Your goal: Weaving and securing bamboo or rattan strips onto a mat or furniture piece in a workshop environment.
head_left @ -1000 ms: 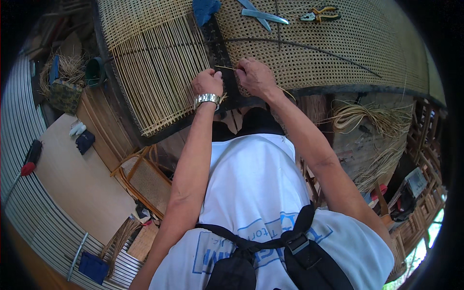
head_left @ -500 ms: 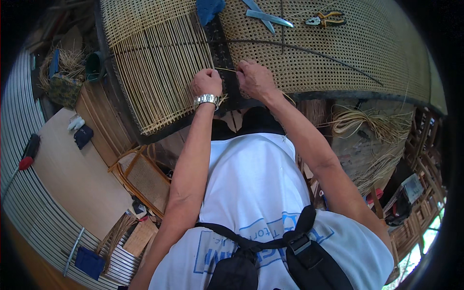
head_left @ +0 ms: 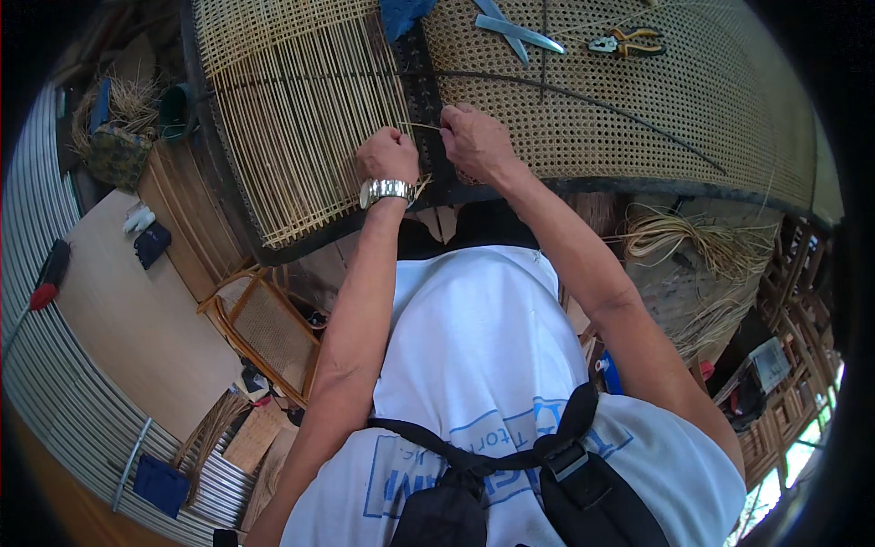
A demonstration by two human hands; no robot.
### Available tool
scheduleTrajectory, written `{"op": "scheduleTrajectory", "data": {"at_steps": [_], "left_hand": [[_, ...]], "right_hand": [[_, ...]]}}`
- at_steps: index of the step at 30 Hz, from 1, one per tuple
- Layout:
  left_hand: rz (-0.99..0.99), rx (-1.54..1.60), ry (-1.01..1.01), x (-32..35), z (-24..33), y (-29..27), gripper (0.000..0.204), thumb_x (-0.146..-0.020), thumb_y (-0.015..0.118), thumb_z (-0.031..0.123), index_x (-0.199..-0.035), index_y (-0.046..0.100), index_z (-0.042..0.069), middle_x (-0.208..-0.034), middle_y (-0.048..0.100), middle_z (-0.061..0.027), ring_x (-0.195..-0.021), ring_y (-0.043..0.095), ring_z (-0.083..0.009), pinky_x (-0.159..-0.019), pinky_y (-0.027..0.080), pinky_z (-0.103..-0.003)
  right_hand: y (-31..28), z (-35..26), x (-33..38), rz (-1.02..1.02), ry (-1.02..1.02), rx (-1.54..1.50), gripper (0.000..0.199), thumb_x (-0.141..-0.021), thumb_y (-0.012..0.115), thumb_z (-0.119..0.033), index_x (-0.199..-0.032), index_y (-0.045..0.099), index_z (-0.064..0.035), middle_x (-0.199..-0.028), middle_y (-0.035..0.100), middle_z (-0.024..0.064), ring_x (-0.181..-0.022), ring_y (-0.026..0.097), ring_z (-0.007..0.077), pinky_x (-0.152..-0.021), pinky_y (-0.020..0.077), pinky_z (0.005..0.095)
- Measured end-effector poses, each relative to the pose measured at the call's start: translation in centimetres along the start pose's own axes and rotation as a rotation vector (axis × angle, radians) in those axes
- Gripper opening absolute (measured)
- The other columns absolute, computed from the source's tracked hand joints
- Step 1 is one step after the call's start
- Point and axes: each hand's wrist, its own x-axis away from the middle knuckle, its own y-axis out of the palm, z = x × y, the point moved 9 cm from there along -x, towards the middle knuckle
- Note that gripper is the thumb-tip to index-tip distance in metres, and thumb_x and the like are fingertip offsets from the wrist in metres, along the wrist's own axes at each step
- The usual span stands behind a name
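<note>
1. Left hand [head_left: 387,157] lies over the right edge of the open-weave panel [head_left: 301,146], back upward, fingers curled in; whether they pinch anything, I cannot tell.
2. Right hand [head_left: 476,144] hangs over the near left corner of the fine panel [head_left: 592,132], back upward, thumb and forefinger pinching a strand [head_left: 421,125].
3. That strand runs almost level across the dark bar [head_left: 420,96] between the panels, from the right fingertips to just past the left fingers.
4. Left forearm [head_left: 360,273] reaches forward, leaning slightly right; right forearm [head_left: 579,232] slants in leftward, so the hands sit near each other, apart.
5. A watch [head_left: 388,190] circles the left wrist.
6. Beyond the hands, crossed blades [head_left: 521,34] and pliers [head_left: 627,43] rest on the fine panel.
</note>
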Motion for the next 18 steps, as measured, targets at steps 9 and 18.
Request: {"op": "scheduleTrajectory", "data": {"at_steps": [9, 18], "left_hand": [[0.081, -0.064, 0.104, 0.8, 2.1, -1.0, 0.017, -0.087, 0.066, 0.024, -0.087, 0.07, 0.007, -0.081, 0.069, -0.0188, -0.076, 0.068, -0.0378, -0.067, 0.053, -0.047], [0.091, 0.039, 0.069, 0.2, 0.8, -0.9, 0.017, -0.087, 0.063, 0.022, -0.087, 0.07, 0.007, -0.078, 0.069, -0.0199, -0.075, 0.067, -0.0393, -0.065, 0.053, -0.047]], "right_hand": [[0.2, 0.2, -0.3, -0.023, -0.02, 0.014, 0.016, -0.09, 0.056, -0.018, -0.097, 0.06, -0.0044, -0.094, 0.063, 0.0169, -0.088, 0.064, 0.0376, -0.077, 0.0514, 0.0475], [0.3, -1.0, -0.7, -0.058, -0.076, 0.056, 0.014, -0.092, 0.056, -0.017, -0.098, 0.06, -0.0054, -0.097, 0.062, 0.0154, -0.088, 0.065, 0.0374, -0.075, 0.0523, 0.0474]]}}
